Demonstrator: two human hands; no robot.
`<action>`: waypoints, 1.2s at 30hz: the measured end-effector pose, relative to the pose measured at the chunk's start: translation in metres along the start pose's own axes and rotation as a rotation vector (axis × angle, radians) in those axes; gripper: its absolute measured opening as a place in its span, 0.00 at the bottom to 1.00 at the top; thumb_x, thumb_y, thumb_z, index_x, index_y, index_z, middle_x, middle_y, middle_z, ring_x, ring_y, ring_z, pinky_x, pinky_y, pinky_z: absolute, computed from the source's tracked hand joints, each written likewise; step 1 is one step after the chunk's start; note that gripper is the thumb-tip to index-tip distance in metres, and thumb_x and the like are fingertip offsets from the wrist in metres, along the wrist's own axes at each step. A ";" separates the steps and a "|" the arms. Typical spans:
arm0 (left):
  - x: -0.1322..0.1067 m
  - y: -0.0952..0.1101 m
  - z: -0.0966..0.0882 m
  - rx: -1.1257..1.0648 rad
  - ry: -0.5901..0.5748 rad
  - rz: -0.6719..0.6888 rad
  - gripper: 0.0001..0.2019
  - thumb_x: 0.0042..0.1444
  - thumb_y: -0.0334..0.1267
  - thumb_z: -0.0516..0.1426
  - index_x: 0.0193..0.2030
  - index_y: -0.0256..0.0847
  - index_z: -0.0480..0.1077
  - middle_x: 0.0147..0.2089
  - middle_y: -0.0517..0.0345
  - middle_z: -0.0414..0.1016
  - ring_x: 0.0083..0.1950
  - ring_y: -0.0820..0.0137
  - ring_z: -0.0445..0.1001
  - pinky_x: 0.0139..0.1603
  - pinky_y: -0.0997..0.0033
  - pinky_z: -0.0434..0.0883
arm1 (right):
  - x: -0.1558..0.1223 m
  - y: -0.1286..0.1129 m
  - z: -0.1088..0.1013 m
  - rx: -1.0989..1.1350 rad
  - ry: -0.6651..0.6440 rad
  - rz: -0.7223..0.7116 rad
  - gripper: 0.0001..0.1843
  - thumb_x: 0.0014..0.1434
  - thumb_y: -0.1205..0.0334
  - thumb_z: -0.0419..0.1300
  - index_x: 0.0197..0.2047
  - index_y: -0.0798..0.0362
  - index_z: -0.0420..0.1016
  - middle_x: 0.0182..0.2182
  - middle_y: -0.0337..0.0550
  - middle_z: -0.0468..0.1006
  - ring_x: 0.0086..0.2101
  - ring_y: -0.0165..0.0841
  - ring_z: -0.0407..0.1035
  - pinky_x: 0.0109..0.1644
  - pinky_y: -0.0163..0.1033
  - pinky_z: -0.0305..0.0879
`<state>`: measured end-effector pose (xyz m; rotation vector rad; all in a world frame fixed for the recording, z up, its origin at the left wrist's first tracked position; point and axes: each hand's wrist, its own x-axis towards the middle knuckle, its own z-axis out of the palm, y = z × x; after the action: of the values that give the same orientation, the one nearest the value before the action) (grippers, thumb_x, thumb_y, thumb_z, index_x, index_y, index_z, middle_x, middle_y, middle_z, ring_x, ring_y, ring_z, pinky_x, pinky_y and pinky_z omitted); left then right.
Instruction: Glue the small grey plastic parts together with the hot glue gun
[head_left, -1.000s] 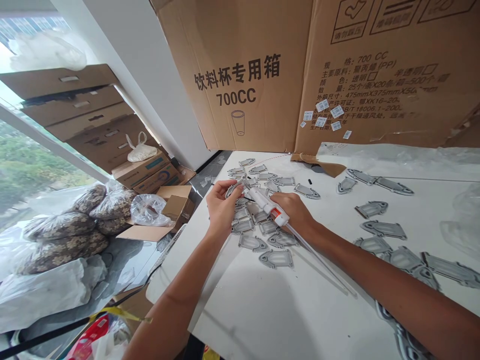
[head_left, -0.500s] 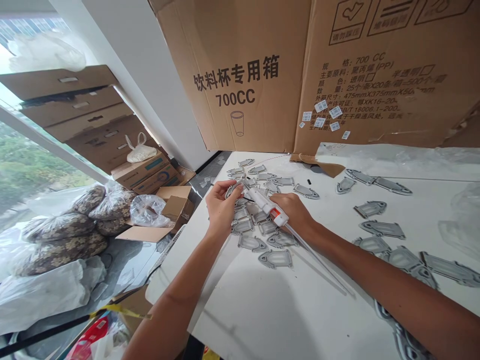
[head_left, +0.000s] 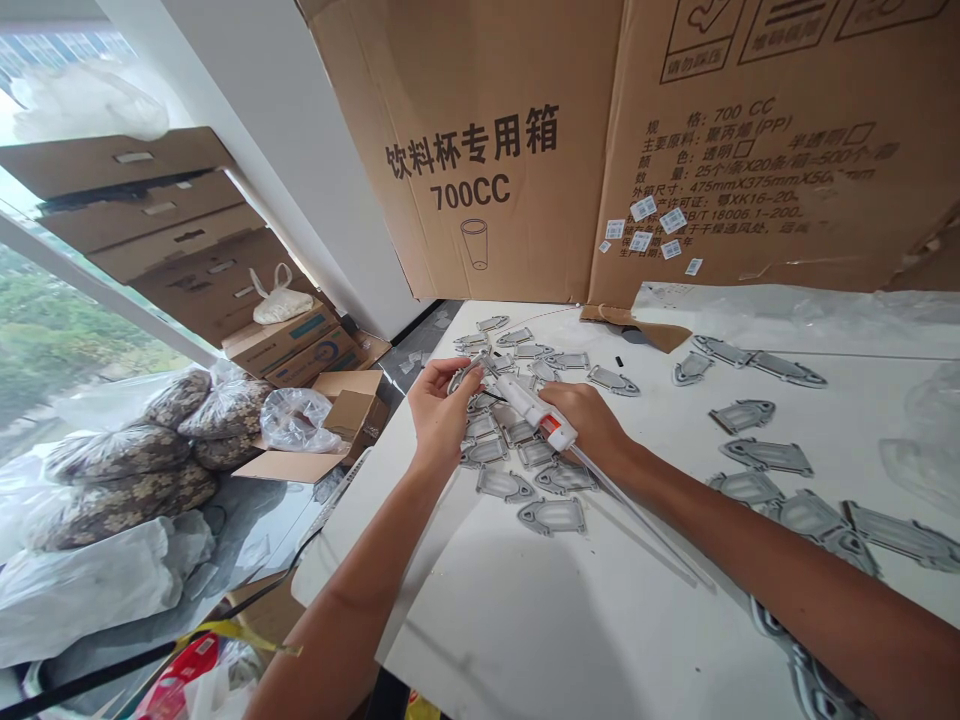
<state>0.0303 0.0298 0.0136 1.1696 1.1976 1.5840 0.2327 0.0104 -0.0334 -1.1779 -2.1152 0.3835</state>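
Left hand point(head_left: 444, 412): fingers curled, clamped on a grey moulded plastic piece point(head_left: 463, 380), raised just above the bench. Right hand point(head_left: 590, 425): clamped around a white applicator tube point(head_left: 532, 412) with a red-marked collar. Long clear rod point(head_left: 645, 525) extending from the tube toward the lower right, past the right wrist. Tube tip angled toward the held piece; contact impossible to confirm at this resolution. Both hands close together, directly over a loose pile of similar grey pieces point(head_left: 502, 483) on the white bench point(head_left: 480, 600). More grey pieces point(head_left: 765, 460) scattered across the right side. Upright cardboard carton point(head_left: 480, 150), printed "700CC", along the far edge, beside clear plastic sheeting point(head_left: 787, 315).
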 end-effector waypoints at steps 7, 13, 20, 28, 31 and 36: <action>0.003 -0.004 -0.003 0.050 -0.031 0.078 0.11 0.49 0.39 0.72 0.36 0.41 0.78 0.39 0.55 0.79 0.46 0.64 0.78 0.42 0.66 0.79 | 0.001 -0.004 -0.002 0.016 0.015 0.012 0.05 0.55 0.65 0.59 0.35 0.49 0.66 0.32 0.41 0.72 0.31 0.36 0.64 0.35 0.38 0.52; 0.003 -0.006 -0.004 0.165 -0.047 0.239 0.06 0.52 0.35 0.70 0.35 0.42 0.79 0.38 0.58 0.81 0.44 0.67 0.79 0.53 0.64 0.77 | 0.000 -0.004 -0.003 0.018 0.006 0.025 0.10 0.53 0.65 0.60 0.41 0.49 0.71 0.35 0.42 0.75 0.33 0.38 0.67 0.37 0.38 0.55; -0.003 0.000 -0.002 0.252 -0.090 0.361 0.02 0.56 0.33 0.66 0.37 0.43 0.78 0.39 0.58 0.81 0.44 0.67 0.80 0.55 0.63 0.77 | 0.000 -0.004 -0.003 0.012 -0.006 0.037 0.11 0.53 0.66 0.60 0.42 0.49 0.71 0.35 0.42 0.76 0.34 0.39 0.68 0.37 0.38 0.56; 0.001 -0.002 -0.003 0.231 -0.066 0.294 0.04 0.54 0.37 0.68 0.36 0.44 0.79 0.38 0.57 0.80 0.44 0.66 0.79 0.55 0.62 0.76 | 0.000 -0.004 -0.004 -0.011 -0.027 0.046 0.11 0.54 0.66 0.60 0.42 0.49 0.71 0.36 0.43 0.78 0.34 0.39 0.68 0.36 0.38 0.54; 0.004 -0.005 -0.004 0.176 -0.042 0.187 0.08 0.52 0.39 0.70 0.37 0.43 0.78 0.40 0.56 0.80 0.47 0.64 0.78 0.49 0.63 0.78 | 0.000 -0.004 -0.003 -0.011 -0.030 0.042 0.10 0.55 0.66 0.60 0.43 0.50 0.71 0.37 0.43 0.78 0.34 0.39 0.68 0.36 0.38 0.54; 0.005 -0.005 -0.003 0.059 -0.009 0.027 0.13 0.47 0.40 0.72 0.37 0.41 0.77 0.42 0.55 0.77 0.49 0.64 0.75 0.40 0.69 0.79 | 0.000 -0.001 -0.003 0.034 -0.013 0.001 0.10 0.57 0.64 0.60 0.44 0.50 0.72 0.38 0.45 0.78 0.36 0.39 0.69 0.39 0.39 0.56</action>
<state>0.0269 0.0349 0.0097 1.2337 1.2348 1.5716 0.2340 0.0092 -0.0305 -1.1602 -2.1115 0.4270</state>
